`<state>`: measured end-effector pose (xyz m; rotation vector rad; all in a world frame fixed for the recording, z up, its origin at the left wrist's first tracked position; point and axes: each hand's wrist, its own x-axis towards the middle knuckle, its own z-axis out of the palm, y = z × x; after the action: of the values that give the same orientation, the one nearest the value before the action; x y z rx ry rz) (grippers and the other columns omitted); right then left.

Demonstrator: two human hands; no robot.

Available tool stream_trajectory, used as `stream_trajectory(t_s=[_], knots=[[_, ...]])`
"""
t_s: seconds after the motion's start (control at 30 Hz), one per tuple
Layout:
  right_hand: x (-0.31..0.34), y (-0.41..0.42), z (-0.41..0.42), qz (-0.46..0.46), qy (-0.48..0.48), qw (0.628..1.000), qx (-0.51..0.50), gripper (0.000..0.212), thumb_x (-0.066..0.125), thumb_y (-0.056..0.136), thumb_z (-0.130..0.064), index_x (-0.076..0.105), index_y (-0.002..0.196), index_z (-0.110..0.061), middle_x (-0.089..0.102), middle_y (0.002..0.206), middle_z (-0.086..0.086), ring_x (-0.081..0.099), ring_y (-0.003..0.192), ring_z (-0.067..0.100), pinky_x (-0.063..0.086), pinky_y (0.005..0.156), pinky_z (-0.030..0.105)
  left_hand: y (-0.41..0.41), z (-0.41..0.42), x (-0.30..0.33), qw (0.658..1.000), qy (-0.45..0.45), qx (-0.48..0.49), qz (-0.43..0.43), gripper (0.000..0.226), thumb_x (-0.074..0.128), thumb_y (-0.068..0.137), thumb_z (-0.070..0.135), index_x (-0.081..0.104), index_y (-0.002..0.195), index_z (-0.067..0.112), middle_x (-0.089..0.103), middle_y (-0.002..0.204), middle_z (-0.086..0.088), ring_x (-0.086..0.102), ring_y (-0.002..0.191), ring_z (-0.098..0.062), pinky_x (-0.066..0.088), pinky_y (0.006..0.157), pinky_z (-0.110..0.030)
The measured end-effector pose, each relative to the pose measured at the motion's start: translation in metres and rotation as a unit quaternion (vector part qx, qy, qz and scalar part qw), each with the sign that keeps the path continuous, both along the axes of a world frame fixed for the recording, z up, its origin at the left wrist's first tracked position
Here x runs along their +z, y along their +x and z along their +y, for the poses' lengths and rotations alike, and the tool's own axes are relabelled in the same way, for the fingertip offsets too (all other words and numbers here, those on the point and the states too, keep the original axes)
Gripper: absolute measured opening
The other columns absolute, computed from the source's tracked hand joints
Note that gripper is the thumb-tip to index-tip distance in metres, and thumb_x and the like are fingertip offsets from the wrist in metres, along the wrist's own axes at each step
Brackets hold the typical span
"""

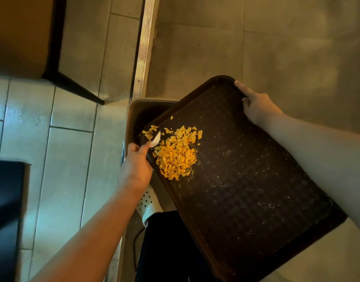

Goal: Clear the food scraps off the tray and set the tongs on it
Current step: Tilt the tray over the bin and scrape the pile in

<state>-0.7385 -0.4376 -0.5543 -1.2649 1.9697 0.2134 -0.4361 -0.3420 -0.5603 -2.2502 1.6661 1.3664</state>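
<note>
- Your right hand point(256, 108) grips the far rim of the dark brown tray point(256, 180), fingers curled over its edge, with the thumb along the rim.
- The tray is tilted, its lower left corner hanging over the open bin point(134, 110) on the floor.
- The food scraps point(175, 155), a heap of yellow-orange flaky pieces, lie on the tray near that lower left edge; a few pieces sit apart at the very corner, over the bin's opening.
- Fine pale crumbs are scattered across the rest of the tray's textured surface.
- Your left hand point(137, 165) holds the tongs point(155, 140): only one white tip shows past your fingers, so you cannot tell how wide the tongs stand. The fingers are curled round the handle.
- That white tip touches the near left side of the scrap heap, between the main pile and the small cluster at the corner.
- A white shoe with dark dots point(147, 200) shows below your left wrist, just beside the bin.
- A metal threshold strip point(143, 47) runs up the tiled floor beyond the bin.
</note>
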Motion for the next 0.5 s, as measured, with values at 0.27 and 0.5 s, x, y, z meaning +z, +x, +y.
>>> stream_trajectory(t_s=[0.27,0.5], knots=[[0.005,-0.002,0.004,0.006,0.001,1.0,-0.002,0.052,0.025,0.103,-0.023,0.014,0.144,-0.053,0.051,0.11,0.009,0.057,0.072,0.02,0.044,0.069,0.033,0.012,-0.004,0.002,0.998,-0.013,0.012,-0.054,0.054,0.046,0.092,0.007,0.033,0.143,0.021,0.036,0.123,-0.006,0.049,0.083,-0.018,0.051,0.08,-0.035],[0.011,0.0,0.001,0.012,-0.003,1.0,0.005,0.051,0.025,0.103,-0.023,0.016,0.144,-0.051,0.051,0.118,0.013,0.053,0.068,0.017,0.04,0.07,0.033,0.001,-0.003,0.0,0.998,0.019,-0.014,-0.056,0.051,0.047,0.093,0.009,0.037,0.141,0.02,0.041,0.11,0.0,0.054,0.085,-0.018,0.051,0.074,-0.033]])
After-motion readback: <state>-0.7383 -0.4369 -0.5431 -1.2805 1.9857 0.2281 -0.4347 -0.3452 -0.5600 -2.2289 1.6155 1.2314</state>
